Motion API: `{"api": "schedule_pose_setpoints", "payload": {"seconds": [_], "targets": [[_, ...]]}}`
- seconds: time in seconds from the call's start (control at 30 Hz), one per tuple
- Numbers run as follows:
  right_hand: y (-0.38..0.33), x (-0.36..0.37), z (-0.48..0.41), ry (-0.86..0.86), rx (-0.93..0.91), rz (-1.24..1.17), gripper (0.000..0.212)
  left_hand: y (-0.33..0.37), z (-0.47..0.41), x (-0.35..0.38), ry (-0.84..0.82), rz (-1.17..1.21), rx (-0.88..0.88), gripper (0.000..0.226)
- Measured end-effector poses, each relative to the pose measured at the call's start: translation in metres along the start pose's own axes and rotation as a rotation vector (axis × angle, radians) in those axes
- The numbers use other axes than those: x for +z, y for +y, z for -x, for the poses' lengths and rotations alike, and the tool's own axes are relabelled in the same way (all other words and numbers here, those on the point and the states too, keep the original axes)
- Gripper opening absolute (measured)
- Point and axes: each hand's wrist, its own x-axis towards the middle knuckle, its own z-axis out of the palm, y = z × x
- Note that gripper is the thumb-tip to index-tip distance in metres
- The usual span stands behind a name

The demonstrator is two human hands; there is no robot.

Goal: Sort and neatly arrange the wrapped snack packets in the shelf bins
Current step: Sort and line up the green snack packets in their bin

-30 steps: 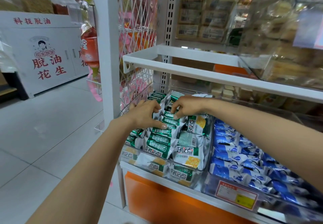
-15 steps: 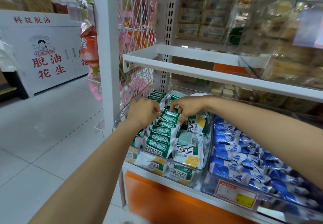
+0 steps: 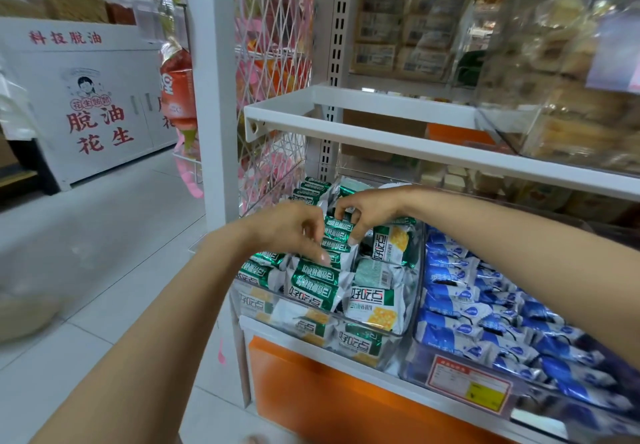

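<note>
green snack packets (image 3: pixel 317 288) lie in rows in the clear bin (image 3: pixel 420 270) on the lower shelf | left hand (image 3: pixel 294 229) fingers curled against the middle row, real grip i cannot tell | right hand (image 3: pixel 370 208) pinches packet tops of the same row | blue packets (image 3: pixel 485 305) just beside, right | white upper shelf (image 3: pixel 381 139) above

Bright, even light; blurred, warped edges.

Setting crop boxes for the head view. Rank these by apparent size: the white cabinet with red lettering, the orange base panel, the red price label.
1. white cabinet, slightly ahead, though it stands farther off
2. orange base panel
3. red price label
</note>
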Motion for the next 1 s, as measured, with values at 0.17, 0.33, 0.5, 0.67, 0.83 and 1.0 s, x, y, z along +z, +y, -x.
{"api": "schedule_pose_setpoints", "payload": {"seconds": [0.17, 0.33, 0.5, 0.67, 0.83, 1.0], "targets": [[-0.002, 0.001, 0.0, -0.04, 0.037, 0.035, 0.062, -0.002, 0.02, 0.014, -0.182, -0.255, -0.042, 0.042], [-0.006, -0.003, 0.005, -0.065, 0.036, 0.04, 0.064, -0.007, 0.024, 0.016, 0.022, -0.355, 0.041, 0.031], [-0.002, -0.009, 0.006, -0.095, 0.042, -0.016, 0.059, -0.012, 0.031, 0.009, 0.085, -0.341, 0.064, 0.027], [-0.004, -0.009, 0.002, -0.109, 0.046, -0.001, 0.06, -0.015, 0.033, 0.003, 0.121, -0.303, 0.05, 0.024], [-0.008, -0.005, -0.001, -0.087, 0.056, 0.057, 0.065, -0.01, 0.027, 0.012, 0.014, -0.446, 0.016, 0.027], [-0.01, -0.007, 0.0, -0.101, 0.042, 0.098, 0.068, -0.003, 0.025, 0.019, -0.007, -0.47, 0.01, 0.026]]}}
